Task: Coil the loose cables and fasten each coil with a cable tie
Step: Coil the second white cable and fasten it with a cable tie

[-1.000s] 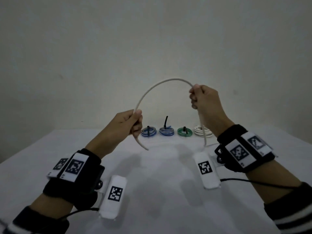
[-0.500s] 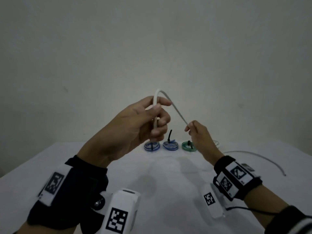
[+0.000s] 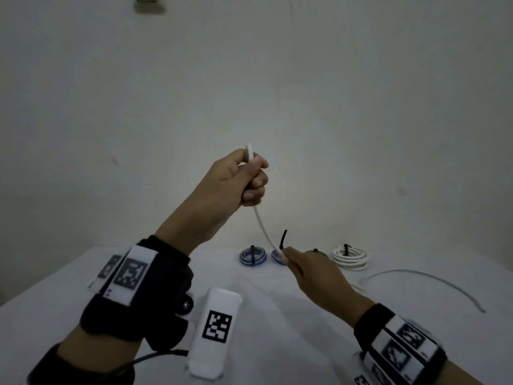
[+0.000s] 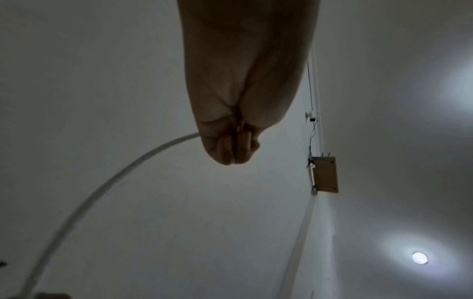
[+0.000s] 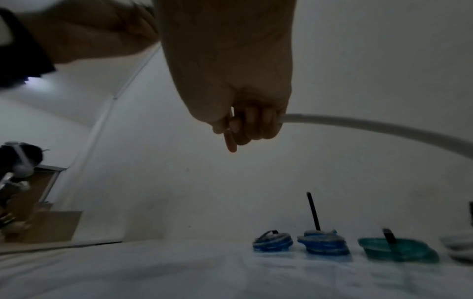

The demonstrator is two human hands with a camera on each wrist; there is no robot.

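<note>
The counter (image 3: 83, 295), covered w/ a white cloth, is filling the lower half of the head view, w/ a pale wall behind it.

The left hand (image 3: 233, 184) is hovering raised above the counter's centre, fingers (image 3: 256, 187) curling round a white cable (image 3: 261, 220) near its end; a short tip is poking out above the fist at 12 o'clock. The left wrist view is showing the same fist closed on the cable, which is arcing away toward 7 o'clock.

The right hand (image 3: 313, 276) is sitting lower, at 5 o'clock from the left hand, fingers pinching the same cable further along. Between the two hands the cable is running taut-ish & slightly bowed. Past the right hand the rest of it is lying on the counter, curving out toward 3 o'clock, far end resting free near the right edge.

Along the counter's back edge 4 finished coils are sitting in a row, each w/ a black tie: a white coil (image 3: 350, 258) at the right end, then a green coil (image 5: 396, 249) mostly hidden behind the right hand in the head view, then a blue coil (image 5: 323, 243) w/ its tie tail (image 3: 283, 239) sticking upright, & a second blue coil (image 3: 252, 257) at the left end. All are near each other, not touching as far as I can tell.
</note>
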